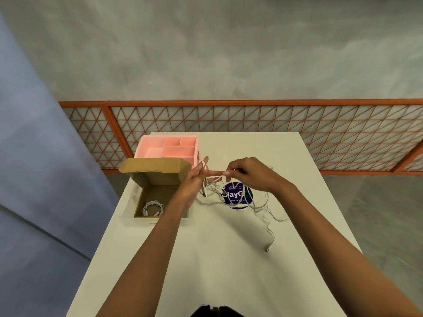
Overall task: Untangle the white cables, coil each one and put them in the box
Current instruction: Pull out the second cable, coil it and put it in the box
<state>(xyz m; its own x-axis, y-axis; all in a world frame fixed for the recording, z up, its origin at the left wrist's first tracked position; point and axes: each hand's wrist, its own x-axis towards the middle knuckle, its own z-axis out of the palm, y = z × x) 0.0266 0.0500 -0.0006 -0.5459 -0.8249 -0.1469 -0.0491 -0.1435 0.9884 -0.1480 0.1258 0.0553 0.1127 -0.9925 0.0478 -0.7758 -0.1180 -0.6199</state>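
Observation:
A tangle of white cables (256, 205) lies on the white table (217, 259), spread over a round blue sticker, with one loose end trailing toward me. My left hand (196, 177) is raised above the tangle with a cable looped around its fingers. My right hand (249, 173) pinches the same cable close to my left fingertips. The open cardboard box (158, 177) stands at the table's left edge. One coiled white cable (152, 208) lies inside it.
A pink plastic organiser (169, 148) with several compartments stands behind the box at the table's far left. A round blue sticker (238, 195) is on the tabletop under the cables. An orange lattice railing (251, 120) runs beyond the table's far edge.

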